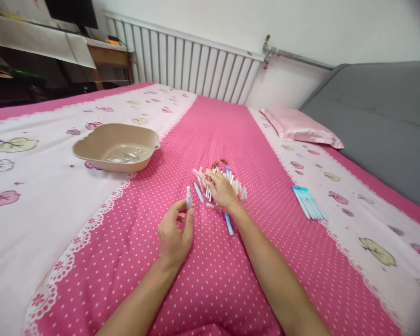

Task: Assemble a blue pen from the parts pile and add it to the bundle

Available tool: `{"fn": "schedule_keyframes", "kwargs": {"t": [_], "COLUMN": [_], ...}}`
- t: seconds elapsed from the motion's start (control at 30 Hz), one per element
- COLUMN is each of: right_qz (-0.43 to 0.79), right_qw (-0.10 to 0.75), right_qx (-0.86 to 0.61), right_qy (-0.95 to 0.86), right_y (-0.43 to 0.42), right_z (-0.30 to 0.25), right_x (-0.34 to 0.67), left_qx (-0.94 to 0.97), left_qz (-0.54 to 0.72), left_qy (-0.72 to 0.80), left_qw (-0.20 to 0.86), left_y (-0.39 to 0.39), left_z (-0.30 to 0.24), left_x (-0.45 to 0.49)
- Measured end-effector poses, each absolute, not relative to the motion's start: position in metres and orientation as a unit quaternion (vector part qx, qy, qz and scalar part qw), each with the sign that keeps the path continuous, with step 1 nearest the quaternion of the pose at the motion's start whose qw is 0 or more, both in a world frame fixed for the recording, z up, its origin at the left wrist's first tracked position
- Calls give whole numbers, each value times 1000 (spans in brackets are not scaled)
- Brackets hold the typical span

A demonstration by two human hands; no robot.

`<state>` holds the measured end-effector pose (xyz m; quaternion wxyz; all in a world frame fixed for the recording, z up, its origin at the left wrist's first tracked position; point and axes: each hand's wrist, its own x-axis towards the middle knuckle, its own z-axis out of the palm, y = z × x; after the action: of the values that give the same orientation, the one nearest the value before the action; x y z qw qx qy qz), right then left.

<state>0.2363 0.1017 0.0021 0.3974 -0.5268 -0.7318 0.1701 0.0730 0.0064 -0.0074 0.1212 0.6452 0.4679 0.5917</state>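
Upright in my left hand (176,229), between thumb and fingers, is a pale lavender pen piece (189,199) with a narrower white top. My right hand (221,190) reaches over a loose pile of pen parts, its fingers closed at a pale pink translucent pen piece (199,174). White sticks and pink pieces (241,189) lie around that hand, which hides part of the pile. A light blue pen piece (198,192) lies between my hands. Below my right wrist a blue pen (228,225) points toward me.
A beige plastic basin (117,158) with small white and grey pieces inside sits on the left. To the right lies a neat row of light blue pens (308,203). Small brown clips (220,163) rest behind the pile. A pink pillow (301,125) is farther back on the dotted bedspread (210,289).
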Motion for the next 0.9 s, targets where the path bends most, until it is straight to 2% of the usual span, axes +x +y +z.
{"fn": "schedule_keyframes", "kwargs": {"t": [0.27, 0.5, 0.73, 0.9], "right_qz": [288, 398, 462, 503], "right_qw": [526, 594, 623, 614], "right_qx": [-519, -463, -421, -397], "right_qy": [-610, -524, -470, -460], "right_y": [129, 127, 116, 100], "right_z": [5, 11, 25, 40], "right_x": [268, 266, 260, 255], "left_qx": [629, 623, 627, 633], "left_qz": [577, 577, 580, 581], "left_qy": [499, 505, 498, 493], "left_qw": [148, 156, 148, 140], "left_y": [12, 15, 15, 14], "left_z": [-13, -15, -15, -15], "left_x": [73, 73, 72, 72]}}
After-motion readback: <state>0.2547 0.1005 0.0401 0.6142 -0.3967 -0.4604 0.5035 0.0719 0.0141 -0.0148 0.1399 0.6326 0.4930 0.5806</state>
